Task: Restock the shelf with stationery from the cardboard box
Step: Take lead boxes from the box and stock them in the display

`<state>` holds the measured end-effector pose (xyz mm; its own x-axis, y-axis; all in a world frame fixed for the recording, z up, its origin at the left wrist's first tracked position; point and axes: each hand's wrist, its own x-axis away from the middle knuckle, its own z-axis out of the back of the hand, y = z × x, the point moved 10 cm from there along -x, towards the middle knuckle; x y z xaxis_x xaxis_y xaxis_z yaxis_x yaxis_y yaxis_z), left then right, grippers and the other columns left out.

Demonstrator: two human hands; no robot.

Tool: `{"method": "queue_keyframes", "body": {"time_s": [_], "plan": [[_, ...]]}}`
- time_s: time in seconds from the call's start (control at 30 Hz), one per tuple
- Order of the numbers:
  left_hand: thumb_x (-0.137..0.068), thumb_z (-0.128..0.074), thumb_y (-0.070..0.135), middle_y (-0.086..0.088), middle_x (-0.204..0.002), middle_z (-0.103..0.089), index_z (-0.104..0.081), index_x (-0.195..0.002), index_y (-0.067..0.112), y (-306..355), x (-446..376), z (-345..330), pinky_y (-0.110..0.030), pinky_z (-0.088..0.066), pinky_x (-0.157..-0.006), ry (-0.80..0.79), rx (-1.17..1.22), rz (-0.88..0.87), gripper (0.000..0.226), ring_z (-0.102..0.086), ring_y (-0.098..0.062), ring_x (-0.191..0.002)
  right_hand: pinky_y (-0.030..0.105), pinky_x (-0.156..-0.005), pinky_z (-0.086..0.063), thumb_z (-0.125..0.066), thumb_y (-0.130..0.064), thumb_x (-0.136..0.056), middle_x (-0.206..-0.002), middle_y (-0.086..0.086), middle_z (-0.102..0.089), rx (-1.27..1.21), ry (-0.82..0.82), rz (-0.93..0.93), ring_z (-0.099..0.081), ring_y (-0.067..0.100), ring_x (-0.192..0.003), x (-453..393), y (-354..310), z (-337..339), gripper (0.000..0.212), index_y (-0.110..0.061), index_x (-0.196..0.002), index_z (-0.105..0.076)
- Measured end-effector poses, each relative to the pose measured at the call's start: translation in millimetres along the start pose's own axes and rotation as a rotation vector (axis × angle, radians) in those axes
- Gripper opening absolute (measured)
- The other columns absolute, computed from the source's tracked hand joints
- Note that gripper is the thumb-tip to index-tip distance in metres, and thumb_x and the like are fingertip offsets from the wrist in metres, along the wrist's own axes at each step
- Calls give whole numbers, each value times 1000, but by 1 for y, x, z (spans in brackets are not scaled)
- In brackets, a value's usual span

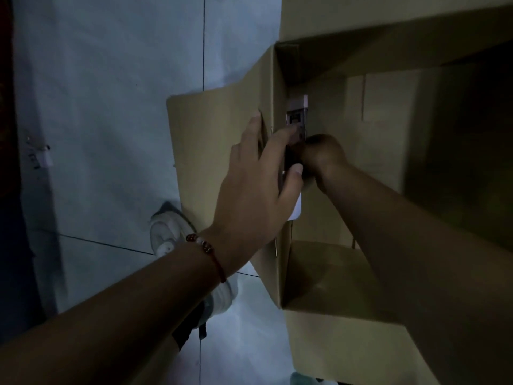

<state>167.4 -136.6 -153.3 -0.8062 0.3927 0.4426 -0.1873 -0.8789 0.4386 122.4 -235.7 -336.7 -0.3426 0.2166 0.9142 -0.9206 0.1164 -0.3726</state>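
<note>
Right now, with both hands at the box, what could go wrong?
1. The pink packet sits tight against the cardboard box wall, so the right hand may lose it when lifting.
2. The left hand bends the side flap; it could crease.
3. Dim light hides the box's interior.

No words or numbers are showing clearly enough to read. The small pink packet [297, 118] in the cardboard box [374, 112] is carrying a dark printed patch, maybe a label, but it is looking too blurry and dim to make out. The box itself is showing no print.
</note>
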Motion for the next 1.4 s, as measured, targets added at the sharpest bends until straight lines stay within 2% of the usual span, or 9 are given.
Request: {"method": "queue_keyframes", "body": {"time_s": [0.13,0.27,0.43,0.67,0.77,0.9,1.0,1.17,1.4], "plan": [[-98,-53,34,-7,-160,-20,-44,-143,30,4,-1,5,-21,-36,-96,-98,90,35,46,-40,-21,-133,37,-89,-56,-61,-29,-95,-110,8,-72,-318,-95,-32,-69,24,-99,66,2,16,30,-10,-119,-66],[-100,-48,40,6,-143,-48,-51,-138,27,31,4,49,-17,-36,-101,-143,334,170,40,-47,-2,-122,34,-85,-53,-54,-29,-99,-104,5,-75,-440,-225,20,-70,18,-95,183,-34,47,20,-18,-104,-71],[-96,-43,55,1,-90,-76,-72,-103,23,114,54,114,-32,-54,-72,-497,1102,490,44,-72,-17,-82,27,-80,-56,-52,-27,-96,-104,4,-75,-412,-368,101,-71,21,-97,337,-110,76,25,-17,-111,-70],[-88,-49,49,-11,-109,-73,-65,-122,18,184,133,319,-49,-56,-89,-374,1260,385,49,-71,-31,-100,32,-77,-59,-50,-12,-98,-101,2,-76,-344,-161,223,-72,22,-93,537,-228,126,25,-22,-111,-68],[-90,-49,47,-12,-99,-73,-62,-122,13,202,167,422,-43,-57,-81,-331,1286,293,48,-70,-30,-84,30,-71,-54,-53,-11,-96,-95,-4,-76,-343,-15,308,-72,16,-86,630,-280,143,25,-28,-100,-72],[-95,-39,54,-8,-77,-65,-61,-114,26,216,224,550,-32,-49,-60,-262,1180,155,40,-58,-20,-60,20,-55,-53,-54,-5,-92,-91,-5,-74,-322,88,492,-70,7,-73,745,-351,142,36,-36,-100,-71],[-92,-37,69,3,-75,-62,-62,-116,49,221,271,642,-31,-45,-57,-128,965,-12,40,-56,-14,-60,30,-61,-53,-54,1,-88,-90,3,-73,-287,22,630,-68,13,-74,820,-401,118,34,-27,-97,-69],[-95,-38,64,31,-127,-51,-36,-137,62,217,377,770,-13,-39,-96,279,416,-264,42,-47,14,-117,42,-76,-47,-57,-4,-91,-93,11,-69,-133,-281,839,-64,25,-83,917,-467,47,15,-8,-104,-63],[-93,-29,68,32,-117,-36,-22,-141,63,124,569,801,-23,-43,-92,731,172,34,48,-46,4,-111,30,-74,-52,-67,-5,-83,-91,2,-74,352,-677,987,-69,15,-83,1031,-458,-103,25,-22,-102,-67]]}}
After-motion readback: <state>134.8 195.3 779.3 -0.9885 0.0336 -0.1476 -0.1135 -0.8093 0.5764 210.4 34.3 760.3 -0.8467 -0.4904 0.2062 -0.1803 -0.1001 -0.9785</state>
